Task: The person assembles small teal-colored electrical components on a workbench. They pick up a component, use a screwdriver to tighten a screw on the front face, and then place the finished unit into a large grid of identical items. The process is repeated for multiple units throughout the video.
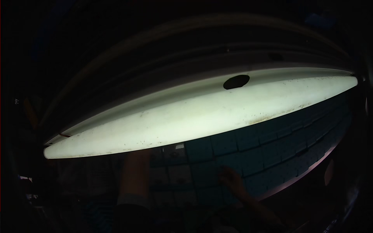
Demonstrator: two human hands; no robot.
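Below the glowing lamp, rows of dark teal square pieces (202,174) lie side by side; the dimness hides what they are. My left forearm (134,174) reaches up and passes behind the lamp's lower edge, which hides the hand and its fingers. To the right, my right hand (232,181) is over or against the teal pieces, its fingers seemingly bent toward the left. Too little light falls on it to show whether it holds anything. Between the two arms are several paler squares (178,174) with faint round marks.
A long bright lamp (194,116) in a pale housing with an oval hole (236,82) spans the view and blocks much of it. A curved pale edge (307,171) bounds the teal rows at right. Most of the surroundings are nearly black.
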